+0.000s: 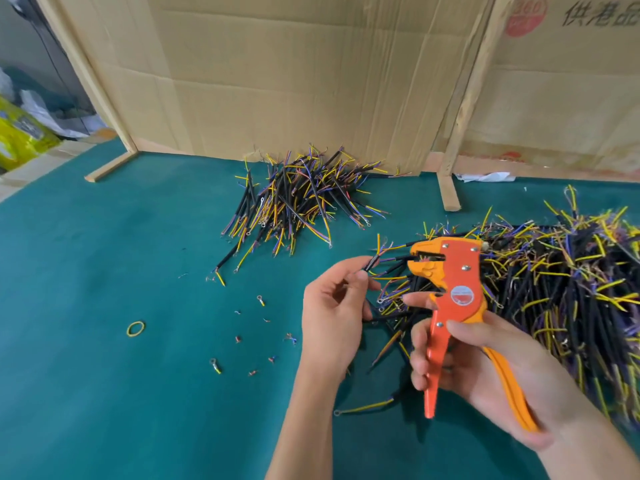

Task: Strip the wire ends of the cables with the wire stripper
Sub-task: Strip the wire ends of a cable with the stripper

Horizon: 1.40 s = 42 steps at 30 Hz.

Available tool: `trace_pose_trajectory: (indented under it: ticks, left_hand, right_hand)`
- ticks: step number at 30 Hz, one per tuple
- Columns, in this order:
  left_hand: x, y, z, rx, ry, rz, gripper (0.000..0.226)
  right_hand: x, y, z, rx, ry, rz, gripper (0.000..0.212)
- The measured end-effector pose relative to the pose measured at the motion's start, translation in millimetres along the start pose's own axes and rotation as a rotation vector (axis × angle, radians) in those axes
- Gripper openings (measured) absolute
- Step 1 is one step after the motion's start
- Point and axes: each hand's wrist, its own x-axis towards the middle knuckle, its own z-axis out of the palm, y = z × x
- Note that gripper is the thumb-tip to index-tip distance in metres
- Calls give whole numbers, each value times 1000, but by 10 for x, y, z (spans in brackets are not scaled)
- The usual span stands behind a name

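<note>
My right hand (485, 368) grips the handles of an orange and yellow wire stripper (450, 282), its jaws pointing left and slightly apart. My left hand (332, 313) pinches a short black cable (372, 263) between thumb and fingers, its coloured wire ends fanning out just left of the jaws. The cable's lower end runs down behind my left hand. A large heap of black cables with yellow and purple wires (561, 289) lies at the right. A smaller pile of cables (298, 199) sits farther back in the middle.
The green table mat (104, 393) carries scattered insulation scraps and ring terminals (259, 300), a yellow rubber band (135, 329) and a loose cable (363, 407). Cardboard sheets on wooden frames (311, 74) wall off the back. Bags (20, 136) lie at far left.
</note>
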Motion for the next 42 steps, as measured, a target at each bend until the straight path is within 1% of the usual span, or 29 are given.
trace_pose_trajectory:
  ticks: [5,12,14,17,20,24,30,33,35,36,39,42]
  left_hand:
    - [-6,-12,13,53,10,2,23]
    - [-21,13,30,101,-20,-8,24]
    - [-24,13,42,112,-23,-10,27]
    - [-25,11,49,116,-16,-12,31]
    - [-24,10,55,140,-12,6,37]
    - [-32,9,64,156,-13,21,29]
    - [-32,-1,65,180,-14,16,31]
    - [-33,0,72,214,-16,17,37]
    - [-29,1,70,215,-23,18,39]
    - [-27,-2,66,215,-23,16,39]
    - [-29,-16,66,218,-10,9,36]
    - [-41,-5,72,171,-11,18,34]
  right_hand:
    - [-1,46,48,-58,30,-2,56]
    - [-10,31,109,-52,62,-8,54]
    - [-16,32,110,-47,56,-3,53]
    - [-17,39,108,-28,50,2,45]
    - [-8,51,108,-15,51,9,41]
    - [4,70,109,-16,47,15,38]
    - [17,72,102,-9,61,23,38]
    - [21,76,123,8,96,33,32]
    - [31,91,143,17,123,27,21]
    - [38,96,160,21,147,20,19]
    - [71,114,220,8,228,-34,27]
    - [94,155,249,38,225,-73,26]
